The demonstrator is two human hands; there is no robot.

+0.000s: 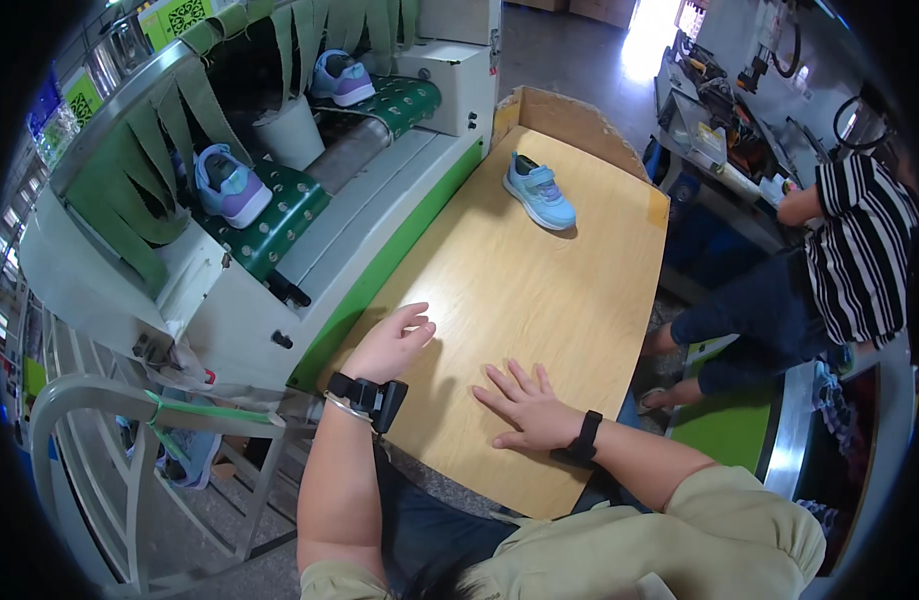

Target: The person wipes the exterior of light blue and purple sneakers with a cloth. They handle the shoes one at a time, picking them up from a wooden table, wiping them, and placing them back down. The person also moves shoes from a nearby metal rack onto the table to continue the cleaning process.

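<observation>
My right hand [531, 409] lies on the wooden tabletop [480, 290] with its fingers spread, holding nothing. Over the table's left edge, beside the machine, hovers my left hand [389, 346]. Its fingers are loosely bent, and nothing shows in them. Toward the far end of the table stands a light blue sneaker [540, 191] with a strap and a white sole, apart from both hands. Two blue and purple sneakers sit on green dotted conveyor belts, the nearer sneaker [231, 187] to the left and the farther sneaker [342, 78] behind it.
Green strip curtains [140, 165] hang over the machine's openings. A cardboard edge [575, 125] rims the table's far end. At left stands a grey metal rack [130, 400] with shoes. On the right a person in a striped top [860, 250] works at a cluttered bench [715, 140].
</observation>
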